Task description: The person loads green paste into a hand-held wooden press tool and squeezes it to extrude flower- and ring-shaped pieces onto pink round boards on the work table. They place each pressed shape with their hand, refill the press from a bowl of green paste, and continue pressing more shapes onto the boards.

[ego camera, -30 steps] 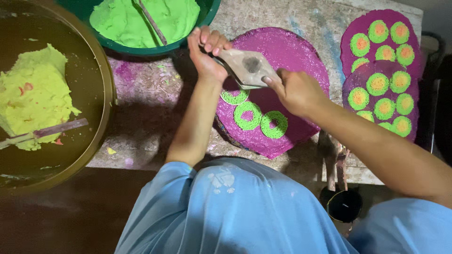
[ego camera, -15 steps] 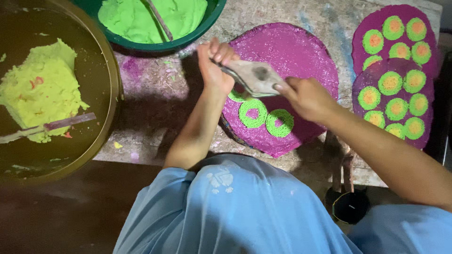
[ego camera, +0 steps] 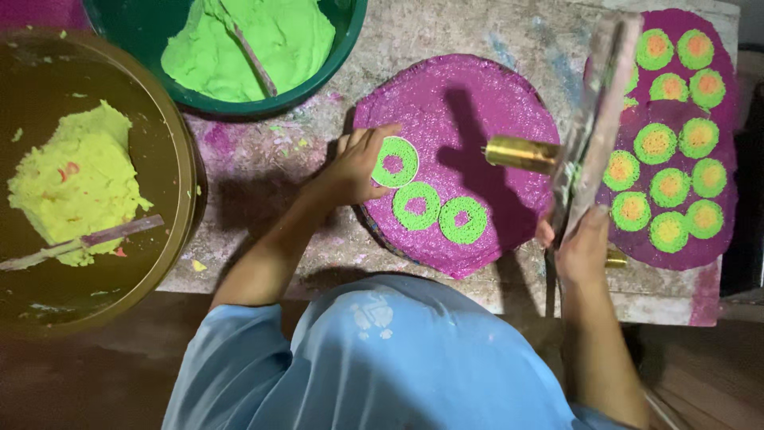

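Head view looks straight down on a stained, mottled stone desk (ego camera: 446,36) and the person's two bare hands. Left hand (ego camera: 354,167) lies at the left edge of a round magenta grainy disc (ego camera: 477,103), its fingers spread and flat, fingertips touching the uppermost green ring with a magenta centre (ego camera: 395,162); the grip is loose, pressing down and not pinching anything. Two more green rings of the same kind (ego camera: 418,205) (ego camera: 463,220) sit just beside it in a short row running down and to the right, all on the disc's lower part.

Right hand (ego camera: 581,251) is at the disc's right edge, its grip closed around the lower end of a long flat metal press tool (ego camera: 595,119) that stands up towards the camera, blurred. A short brass cylinder (ego camera: 521,153) juts from the tool to the left, above the disc.

Further right lie two overlapping magenta discs (ego camera: 716,103) covered with green rings filled orange-yellow (ego camera: 645,143).

At the top left a dark green round bowl (ego camera: 334,60) holds bright green paste (ego camera: 247,40) with a stick (ego camera: 251,56) in it. On the far left a wide brown round basin (ego camera: 179,151) holds a lump of pale yellow paste (ego camera: 76,179), with a flat stick (ego camera: 87,241) resting across it. The person's light blue garment (ego camera: 382,358) fills the bottom.
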